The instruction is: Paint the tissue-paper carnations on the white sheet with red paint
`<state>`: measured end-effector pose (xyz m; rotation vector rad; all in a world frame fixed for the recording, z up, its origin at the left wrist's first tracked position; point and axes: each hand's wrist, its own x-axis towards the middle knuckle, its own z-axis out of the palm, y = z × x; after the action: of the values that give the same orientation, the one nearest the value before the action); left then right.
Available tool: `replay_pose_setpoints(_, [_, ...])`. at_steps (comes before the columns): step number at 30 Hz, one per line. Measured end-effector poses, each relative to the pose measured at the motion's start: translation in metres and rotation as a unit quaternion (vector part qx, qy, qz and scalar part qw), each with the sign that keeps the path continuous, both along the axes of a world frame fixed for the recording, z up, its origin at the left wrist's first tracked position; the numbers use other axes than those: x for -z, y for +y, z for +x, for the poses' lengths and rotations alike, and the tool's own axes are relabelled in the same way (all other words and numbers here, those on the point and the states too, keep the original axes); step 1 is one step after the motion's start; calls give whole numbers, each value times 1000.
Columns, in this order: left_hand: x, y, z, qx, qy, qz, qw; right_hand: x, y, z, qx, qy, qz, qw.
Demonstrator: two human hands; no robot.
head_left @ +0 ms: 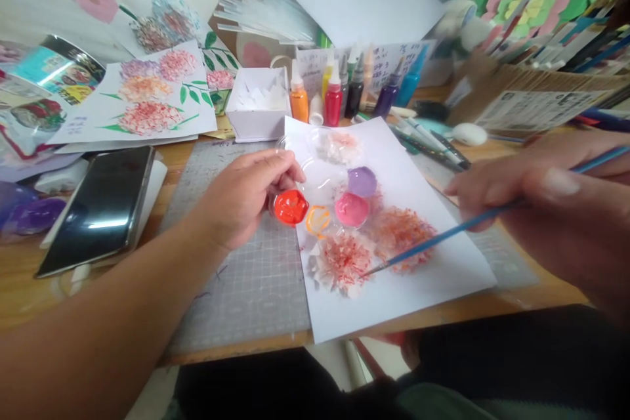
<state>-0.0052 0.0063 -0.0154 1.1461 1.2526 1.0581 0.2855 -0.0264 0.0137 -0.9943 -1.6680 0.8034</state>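
Note:
My left hand (pixel 241 193) is closed on the left edge of a clear plastic paint palette (pixel 322 174), held over a white sheet of paper (pixel 354 315). Red paint (pixel 291 205), purple paint (pixel 362 181) and pink paint (pixel 352 210) fill some wells; another has a smear of orange. Between the fingers of my right hand (pixel 531 190) is a thin blue paintbrush (pixel 457 223). Its tip is at the lower right of a crumpled white paper piece (pixel 339 262) speckled with red; whether they touch I cannot tell. A red-orange painted bloom (pixel 406 239) lies on the sheet beside it.
A grey cutting mat (pixel 236 295) lies under the sheet. Paint bottles, including an orange one (pixel 299 102) and a red one (pixel 333 98), stand behind, beside a white box (pixel 258 105). A phone (pixel 101 207) and flower paintings (pixel 152 95) are left; a cardboard box (pixel 541 92) is right.

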Motion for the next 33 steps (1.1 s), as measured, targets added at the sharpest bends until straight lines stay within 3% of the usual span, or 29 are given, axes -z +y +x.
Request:
replay_pose_setpoints(3, [0,0,0,2,-2,6,1000,-1,-4,-5,-14,-59,-26,998])
replay_pose_setpoints(8, [-2,-1,1,0,-1,10,1000,-3,-6,-10,-36,-131,5,991])
replay_pose_setpoints(15, [-2,0,2,3,-3,6,1000,-1,-2,-1,-26,-76,-23,996])
replay_pose_setpoints(21, [-2,0,3,-2,2,7,1000,-2,-3,-7,-80,-141,9,987])
replay_pose_setpoints(27, [-1,0,3,-2,9,12,1000,-2,-2,-3,-43,-135,13,990])
replay_pose_setpoints(33, [-3,0,4,-9,19,8,1000,-1,-5,-8,-105,-157,23,982])
